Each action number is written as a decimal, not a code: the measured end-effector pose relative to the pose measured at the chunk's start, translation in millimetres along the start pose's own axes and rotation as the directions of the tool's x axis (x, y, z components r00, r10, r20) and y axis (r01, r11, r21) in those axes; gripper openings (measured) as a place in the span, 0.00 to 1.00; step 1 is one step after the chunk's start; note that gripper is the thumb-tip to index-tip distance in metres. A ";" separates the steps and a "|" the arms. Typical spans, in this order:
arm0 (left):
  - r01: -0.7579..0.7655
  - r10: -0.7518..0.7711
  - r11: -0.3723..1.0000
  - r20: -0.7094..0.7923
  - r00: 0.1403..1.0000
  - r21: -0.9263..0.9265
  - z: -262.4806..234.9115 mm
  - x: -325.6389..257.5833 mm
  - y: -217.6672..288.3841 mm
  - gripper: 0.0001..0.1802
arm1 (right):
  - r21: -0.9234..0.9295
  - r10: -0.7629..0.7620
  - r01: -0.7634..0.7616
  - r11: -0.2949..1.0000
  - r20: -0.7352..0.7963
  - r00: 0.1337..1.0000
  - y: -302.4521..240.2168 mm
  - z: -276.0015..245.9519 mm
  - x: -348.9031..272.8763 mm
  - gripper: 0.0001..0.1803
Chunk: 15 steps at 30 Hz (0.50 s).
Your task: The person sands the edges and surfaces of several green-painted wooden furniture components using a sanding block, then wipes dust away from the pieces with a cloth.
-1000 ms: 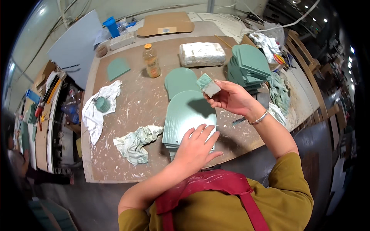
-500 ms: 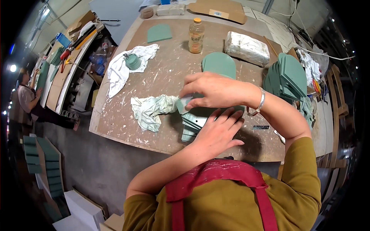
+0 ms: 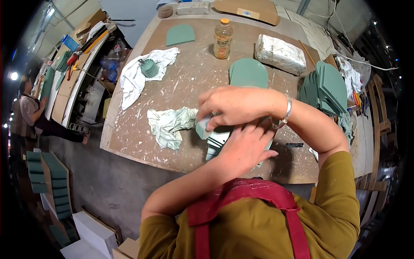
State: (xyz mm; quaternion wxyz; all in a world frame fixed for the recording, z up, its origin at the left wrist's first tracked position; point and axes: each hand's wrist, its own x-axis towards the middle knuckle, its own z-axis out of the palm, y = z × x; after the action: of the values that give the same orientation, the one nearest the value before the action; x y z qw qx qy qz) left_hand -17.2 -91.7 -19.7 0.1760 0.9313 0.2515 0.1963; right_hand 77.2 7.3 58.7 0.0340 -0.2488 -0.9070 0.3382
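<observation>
My right hand point(image 3: 230, 105) reaches across from the right and pinches a small pale green and white block point(image 3: 202, 127) at the left edge of a stack of green boards point(image 3: 217, 140). My left hand point(image 3: 248, 144) lies on that stack, below and partly under the right hand, fingers stretched out. The two hands hide most of the stack. Just beyond them lie green boards with a rounded end point(image 3: 248, 72). A crumpled, green-stained cloth point(image 3: 170, 129) is left of the block.
On the worktable point(image 3: 189, 82) stand a bottle with an orange cap point(image 3: 222, 39), a wrapped white block point(image 3: 281, 55) and stacked green boards point(image 3: 323, 88). A white cloth point(image 3: 133, 82) holds a small round green object point(image 3: 149, 68). At far left a person point(image 3: 32, 108) stands by another bench.
My right hand and the small block have moved slightly toward me and left along the stack's edge. My left hand stays on the stack, its fingers now further under the right hand.
</observation>
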 end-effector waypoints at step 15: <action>0.014 -0.012 1.000 0.107 0.994 -0.017 -8.3 3.3 -6.1 0.39 | -0.154 0.190 -0.192 0.969 -0.032 0.981 40.8 -32.1 -15.5 0.17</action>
State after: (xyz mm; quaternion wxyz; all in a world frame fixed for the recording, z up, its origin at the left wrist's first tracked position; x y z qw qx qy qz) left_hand -20.7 -83.1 -14.2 0.1988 0.9372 0.2459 0.1474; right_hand 115.6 45.5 59.3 -0.0104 -0.3397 -0.9022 0.2657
